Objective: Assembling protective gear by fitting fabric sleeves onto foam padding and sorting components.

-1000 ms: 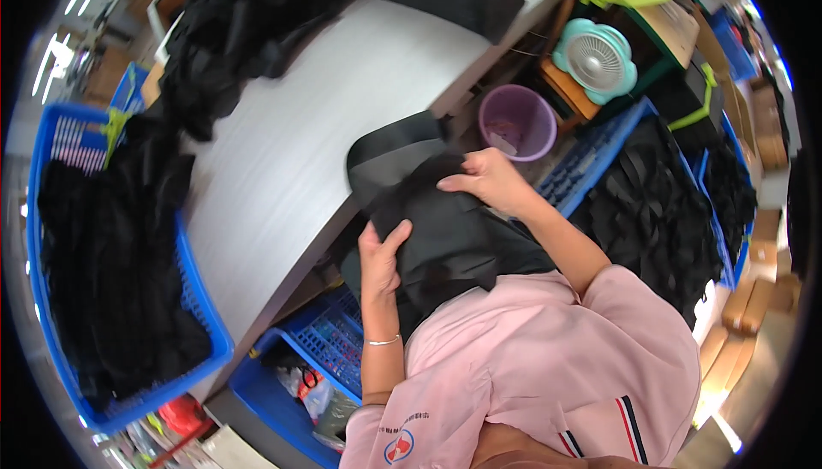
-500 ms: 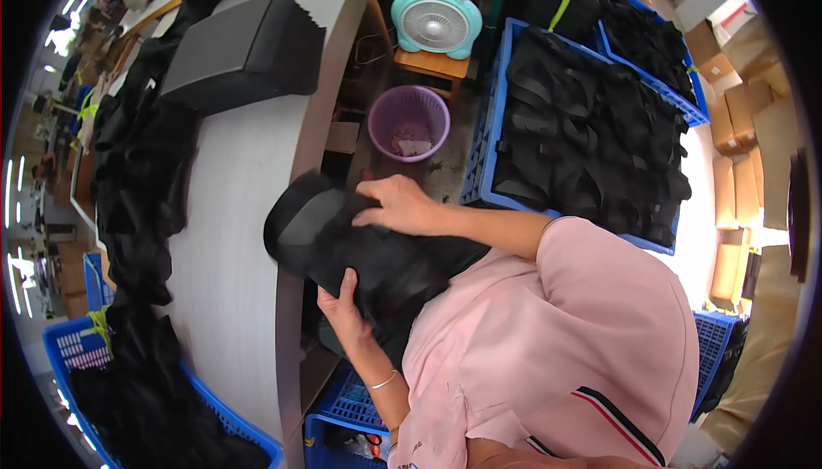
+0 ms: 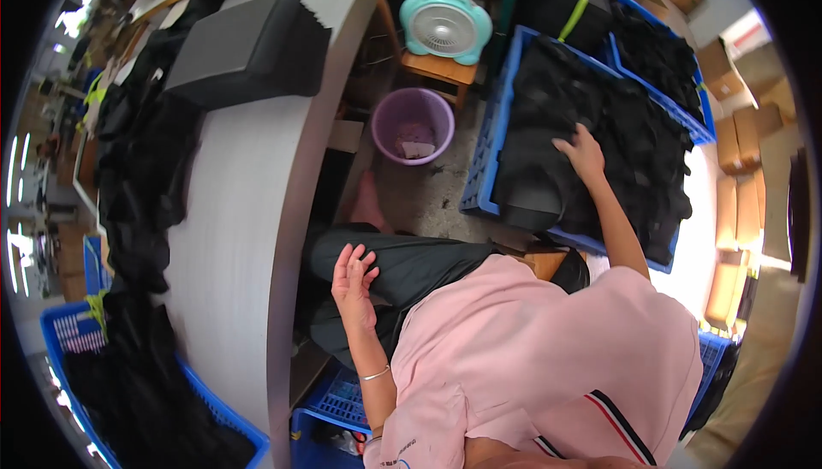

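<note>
My right hand (image 3: 584,154) is over the large blue crate (image 3: 485,161), its thumb and fingers apart, just above the soft black pieces. Beside its fingertips, at the crate's near left corner, lies a black piece with a smooth rounded end (image 3: 533,191); its exact kind I cannot make out. Other black fabric-like pieces (image 3: 638,144) fill the crate in overlapping rows. Over my dark trousers (image 3: 411,255) my left hand (image 3: 353,287) is raised, palm turned up and fingers loosely bent, holding nothing.
A long pale table (image 3: 235,212) runs along my left, with a black block-like stack (image 3: 248,50) and a heap of black pieces (image 3: 141,187) on it. Ahead are a purple basket (image 3: 390,151) and a turquoise fan (image 3: 445,24) on a wooden stool. Another blue crate (image 3: 214,413) stands lower left.
The black piece held over my lap now lies in the large blue crate. My right hand has swung right to the crate; my left hand has stayed over my lap, now without the piece.
</note>
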A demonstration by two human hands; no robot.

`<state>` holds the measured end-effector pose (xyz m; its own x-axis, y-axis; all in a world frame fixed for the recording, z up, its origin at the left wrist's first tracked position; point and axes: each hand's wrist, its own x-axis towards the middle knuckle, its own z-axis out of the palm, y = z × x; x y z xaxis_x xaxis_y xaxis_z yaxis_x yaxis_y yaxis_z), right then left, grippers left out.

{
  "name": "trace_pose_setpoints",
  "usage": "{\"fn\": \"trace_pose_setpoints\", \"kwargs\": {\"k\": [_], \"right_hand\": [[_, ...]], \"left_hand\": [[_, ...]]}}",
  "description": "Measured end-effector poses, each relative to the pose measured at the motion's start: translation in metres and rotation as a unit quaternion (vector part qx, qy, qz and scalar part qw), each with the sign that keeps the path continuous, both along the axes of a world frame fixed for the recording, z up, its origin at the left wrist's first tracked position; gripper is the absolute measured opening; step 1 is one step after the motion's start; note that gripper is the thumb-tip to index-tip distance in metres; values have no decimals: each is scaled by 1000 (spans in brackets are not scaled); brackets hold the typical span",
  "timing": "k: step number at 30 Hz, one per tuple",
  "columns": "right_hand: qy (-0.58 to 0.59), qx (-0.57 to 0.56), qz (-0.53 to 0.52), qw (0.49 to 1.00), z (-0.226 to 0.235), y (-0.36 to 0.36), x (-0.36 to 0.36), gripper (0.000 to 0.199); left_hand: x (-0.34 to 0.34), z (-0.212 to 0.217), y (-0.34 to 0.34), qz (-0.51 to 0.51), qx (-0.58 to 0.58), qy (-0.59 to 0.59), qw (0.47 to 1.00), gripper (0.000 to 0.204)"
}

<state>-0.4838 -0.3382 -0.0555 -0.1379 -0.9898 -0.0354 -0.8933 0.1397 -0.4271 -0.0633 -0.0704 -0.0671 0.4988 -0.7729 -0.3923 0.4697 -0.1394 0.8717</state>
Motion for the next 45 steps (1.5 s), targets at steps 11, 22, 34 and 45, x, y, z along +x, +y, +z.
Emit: {"fn": "trace_pose_setpoints", "kwargs": {"k": [11,22,34,45], "right_hand": [[199,170,53,964,-212,66,-1,78],[225,228,193,927,-196,-11,-49,55],[-74,-105,449,884,18,76,249,21],[-306,-290,560,713,102,134,432,20]], "left_hand": [[2,11,8,-15,-9,15,1000,39],[222,66,-49,98,80,-696,707,31],[220,45,-39,106,111,-661,735,45],[79,121,18,221,17,-699,680,49]]}}
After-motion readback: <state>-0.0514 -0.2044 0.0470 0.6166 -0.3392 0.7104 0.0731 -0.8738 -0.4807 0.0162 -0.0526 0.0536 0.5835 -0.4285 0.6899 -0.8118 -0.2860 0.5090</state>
